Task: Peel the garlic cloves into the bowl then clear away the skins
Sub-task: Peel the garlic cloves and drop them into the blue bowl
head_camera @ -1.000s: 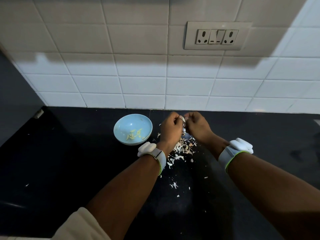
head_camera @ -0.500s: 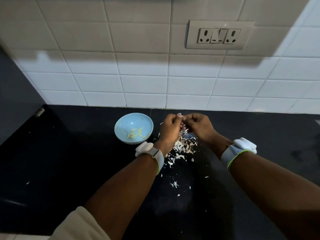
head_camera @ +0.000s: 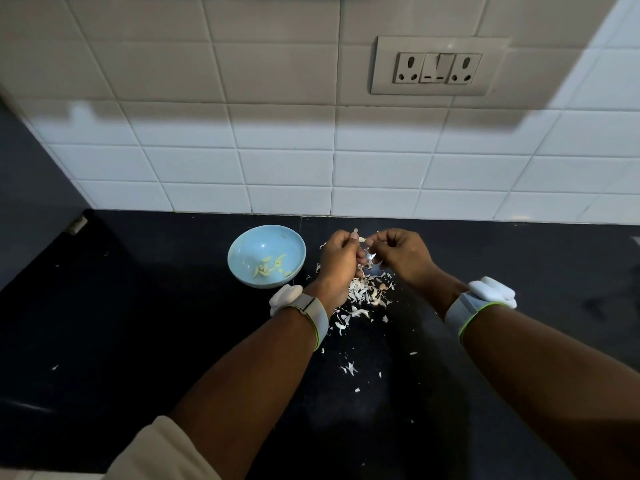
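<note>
A light blue bowl (head_camera: 242,247) stands on the black counter (head_camera: 138,341) and holds several peeled garlic cloves (head_camera: 270,266). Just right of it, my left hand (head_camera: 337,261) and my right hand (head_camera: 401,252) meet above a heap of white garlic skins (head_camera: 367,294). Both hands have curled fingers and pinch a small garlic clove (head_camera: 362,239) between their fingertips. Most of the clove is hidden by the fingers. A pale bit of skin (head_camera: 372,257) shows under my right thumb.
Loose skin flakes (head_camera: 350,368) lie scattered on the counter toward me. A white tiled wall (head_camera: 311,174) rises behind the counter, with a socket plate (head_camera: 438,65) high on it. A dark surface (head_camera: 31,181) bounds the left side.
Both hands have lifted slightly and drawn a little apart while working the clove. The bowl and the heap of skins have stayed put.
</note>
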A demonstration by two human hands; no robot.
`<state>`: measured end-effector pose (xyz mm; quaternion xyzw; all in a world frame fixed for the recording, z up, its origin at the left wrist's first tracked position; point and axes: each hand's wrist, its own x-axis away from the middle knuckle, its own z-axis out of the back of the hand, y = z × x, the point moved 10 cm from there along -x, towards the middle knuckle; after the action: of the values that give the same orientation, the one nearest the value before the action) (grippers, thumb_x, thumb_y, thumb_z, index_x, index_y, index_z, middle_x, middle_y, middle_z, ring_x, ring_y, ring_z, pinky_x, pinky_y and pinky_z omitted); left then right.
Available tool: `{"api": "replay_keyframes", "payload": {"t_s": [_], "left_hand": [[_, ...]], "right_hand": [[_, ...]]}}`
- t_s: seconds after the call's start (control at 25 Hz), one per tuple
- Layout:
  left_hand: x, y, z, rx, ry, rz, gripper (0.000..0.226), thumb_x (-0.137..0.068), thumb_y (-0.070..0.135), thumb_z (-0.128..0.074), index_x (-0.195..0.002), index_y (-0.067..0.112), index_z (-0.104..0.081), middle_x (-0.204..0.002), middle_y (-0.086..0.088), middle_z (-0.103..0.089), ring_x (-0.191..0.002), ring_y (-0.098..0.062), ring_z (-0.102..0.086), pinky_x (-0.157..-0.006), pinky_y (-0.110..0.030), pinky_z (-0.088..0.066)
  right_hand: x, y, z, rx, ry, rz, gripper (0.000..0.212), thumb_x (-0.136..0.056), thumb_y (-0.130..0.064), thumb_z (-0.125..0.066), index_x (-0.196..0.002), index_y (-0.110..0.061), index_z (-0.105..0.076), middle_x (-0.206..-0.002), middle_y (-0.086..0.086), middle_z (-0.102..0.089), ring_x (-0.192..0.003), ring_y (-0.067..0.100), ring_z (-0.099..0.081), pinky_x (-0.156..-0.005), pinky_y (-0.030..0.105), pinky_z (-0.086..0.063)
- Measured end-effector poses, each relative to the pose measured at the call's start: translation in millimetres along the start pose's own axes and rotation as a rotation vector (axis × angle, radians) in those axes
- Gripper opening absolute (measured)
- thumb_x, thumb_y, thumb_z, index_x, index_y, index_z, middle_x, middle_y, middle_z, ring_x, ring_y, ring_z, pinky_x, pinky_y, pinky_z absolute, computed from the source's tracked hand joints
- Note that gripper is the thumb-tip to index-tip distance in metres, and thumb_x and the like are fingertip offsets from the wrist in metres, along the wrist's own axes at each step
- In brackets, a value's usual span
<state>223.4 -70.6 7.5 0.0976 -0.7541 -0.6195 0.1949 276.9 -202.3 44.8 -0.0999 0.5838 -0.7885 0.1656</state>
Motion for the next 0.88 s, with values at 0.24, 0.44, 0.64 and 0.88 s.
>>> {"api": "replay_keyframes", "payload": {"t_s": [0.24, 0.44, 0.64, 0.88], "left_hand": [[-0.6, 4.8, -12.5, 0.161, -0.013, -0.031, 0.015, -0.106, 0.019, -0.053, -0.093, 0.014, -0.058, -0.080, -0.005, -0.062, -0.063, -0.012, -0.055, -0.046, -0.020, -0.041], [-1.8, 1.4, -13.1, 0.203, -0.025, -0.013, 0.014, -0.106, 0.017, -0.054, -0.093, 0.016, -0.059, -0.082, -0.005, -0.066, -0.065, -0.012, -0.054, -0.049, -0.021, -0.041], [1.9, 10.0, -8.0, 0.060, 0.019, -0.130, 0.009, -0.100, 0.006, -0.060, -0.100, 0.015, -0.061, -0.091, -0.009, -0.068, -0.070, -0.012, -0.057, -0.050, -0.018, -0.044], [-4.0, 5.8, -0.5, 0.100, 0.048, -0.035, 0.009, -0.101, 0.004, -0.059, -0.109, 0.006, -0.062, -0.085, -0.005, -0.067, -0.062, -0.006, -0.056, -0.047, -0.018, -0.043]], "right_hand": [[-6.0, 18.4, -13.0, -0.400, -0.029, -0.174, 0.019, -0.104, -0.014, -0.057, -0.090, -0.007, -0.068, -0.071, 0.006, -0.063, -0.060, 0.014, -0.055, -0.057, 0.027, -0.047], [-3.9, 15.7, -23.1, -0.526, -0.129, -0.256, 0.030, -0.108, -0.014, -0.047, -0.083, -0.010, -0.063, -0.065, 0.000, -0.060, -0.057, 0.009, -0.052, -0.054, 0.021, -0.043], [-8.8, 28.8, -11.8, -0.459, 0.043, -0.320, 0.029, -0.107, -0.015, -0.053, -0.080, -0.010, -0.062, -0.062, 0.003, -0.060, -0.055, 0.013, -0.054, -0.049, 0.023, -0.044], [-9.3, 32.6, 2.8, -0.216, 0.108, -0.268, 0.016, -0.099, -0.006, -0.064, -0.084, -0.009, -0.070, -0.074, 0.012, -0.067, -0.059, 0.018, -0.059, -0.045, 0.021, -0.044]]}}
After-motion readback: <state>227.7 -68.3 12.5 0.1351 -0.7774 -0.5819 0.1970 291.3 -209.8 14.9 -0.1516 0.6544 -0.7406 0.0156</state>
